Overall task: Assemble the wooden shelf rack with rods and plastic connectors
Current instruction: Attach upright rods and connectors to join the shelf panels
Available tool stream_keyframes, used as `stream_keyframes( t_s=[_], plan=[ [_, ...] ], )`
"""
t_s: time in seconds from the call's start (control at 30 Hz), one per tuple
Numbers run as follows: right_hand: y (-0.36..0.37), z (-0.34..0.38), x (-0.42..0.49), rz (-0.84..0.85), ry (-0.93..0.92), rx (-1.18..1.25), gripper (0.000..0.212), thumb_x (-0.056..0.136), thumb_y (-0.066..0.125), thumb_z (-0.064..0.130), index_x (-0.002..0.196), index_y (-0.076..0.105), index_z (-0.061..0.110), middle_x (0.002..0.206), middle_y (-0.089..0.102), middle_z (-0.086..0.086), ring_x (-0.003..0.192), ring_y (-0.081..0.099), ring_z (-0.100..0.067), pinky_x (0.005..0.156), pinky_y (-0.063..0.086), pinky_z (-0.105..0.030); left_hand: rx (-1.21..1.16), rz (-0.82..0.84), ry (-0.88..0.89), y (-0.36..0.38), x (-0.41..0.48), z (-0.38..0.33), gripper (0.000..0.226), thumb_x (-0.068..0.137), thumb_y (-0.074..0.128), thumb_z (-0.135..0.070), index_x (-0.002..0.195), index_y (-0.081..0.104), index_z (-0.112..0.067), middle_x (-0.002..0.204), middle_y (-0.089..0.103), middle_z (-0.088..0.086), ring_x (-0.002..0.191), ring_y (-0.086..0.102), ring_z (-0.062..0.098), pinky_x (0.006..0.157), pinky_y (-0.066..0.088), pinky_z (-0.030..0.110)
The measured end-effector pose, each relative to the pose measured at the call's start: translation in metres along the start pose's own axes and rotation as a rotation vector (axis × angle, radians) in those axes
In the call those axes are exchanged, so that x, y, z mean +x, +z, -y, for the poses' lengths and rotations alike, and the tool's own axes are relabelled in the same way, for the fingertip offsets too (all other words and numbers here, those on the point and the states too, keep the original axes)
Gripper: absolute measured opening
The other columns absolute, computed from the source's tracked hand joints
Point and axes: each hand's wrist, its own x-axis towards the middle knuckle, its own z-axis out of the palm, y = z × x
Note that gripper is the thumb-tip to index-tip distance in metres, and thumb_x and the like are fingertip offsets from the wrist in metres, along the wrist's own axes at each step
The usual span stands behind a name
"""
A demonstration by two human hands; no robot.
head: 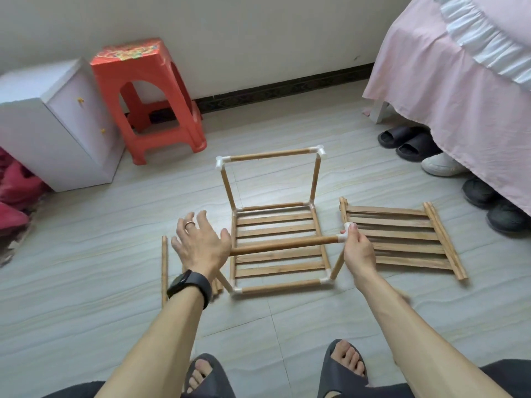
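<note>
The partly built rack (pixel 277 219) stands on the floor: a slatted wooden shelf framed by rods and white plastic connectors, with two uprights and a top rod at the far side. A horizontal rod (pixel 284 245) spans the near side above the shelf. My right hand (pixel 357 249) pinches the white connector (pixel 347 232) at that rod's right end, atop the near right upright. My left hand (pixel 199 244) is spread with straight fingers, its palm against the rod's left end. A second slatted shelf panel (pixel 402 238) lies flat to the right. Loose rods (pixel 164 271) lie on the floor at the left.
A red plastic stool (pixel 149 101) and a white cabinet (pixel 54 127) stand at the back left. A bed with a pink skirt (pixel 448 90) fills the right, with several shoes (pixel 413 145) under its edge. My feet in dark slippers (pixel 344 366) are at the bottom.
</note>
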Motion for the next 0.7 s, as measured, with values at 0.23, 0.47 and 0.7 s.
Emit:
stream_keyframes(
  t_s=[0.23, 0.47, 0.7],
  plan=[
    [0.002, 0.011, -0.01, 0.073, 0.015, -0.12, 0.075, 0.092, 0.061, 0.061, 0.142, 0.042, 0.009, 0.127, 0.056, -0.011, 0.118, 0.054, -0.033, 0.09, 0.043, -0.039, -0.517, 0.37, -0.257, 0.015, -0.006, 0.036, 0.024, 0.102, 0.041, -0.038, 0.087, 0.053, -0.024, 0.116, 0.044, 0.002, 0.085, 0.052, 0.016, 0.086, 0.039, 0.035],
    [0.0, 0.004, -0.011, 0.137, -0.058, -0.157, 0.055, 0.097, 0.054, 0.058, 0.13, 0.04, 0.016, 0.121, 0.055, -0.001, 0.108, 0.05, -0.023, 0.088, 0.038, -0.036, -0.487, 0.394, -0.205, 0.028, 0.005, 0.046, 0.03, 0.095, 0.043, -0.044, 0.102, 0.056, -0.019, 0.126, 0.046, 0.003, 0.103, 0.048, 0.024, 0.087, 0.041, 0.041],
    [0.001, 0.002, -0.011, 0.136, -0.064, -0.123, 0.063, 0.097, 0.052, 0.061, 0.135, 0.037, 0.013, 0.118, 0.052, 0.003, 0.112, 0.049, -0.022, 0.089, 0.036, -0.036, -0.397, 0.292, -0.2, 0.033, 0.009, 0.036, 0.026, 0.094, 0.046, -0.038, 0.086, 0.05, -0.014, 0.084, 0.049, -0.007, 0.076, 0.051, 0.023, 0.057, 0.037, 0.031]
  ],
)
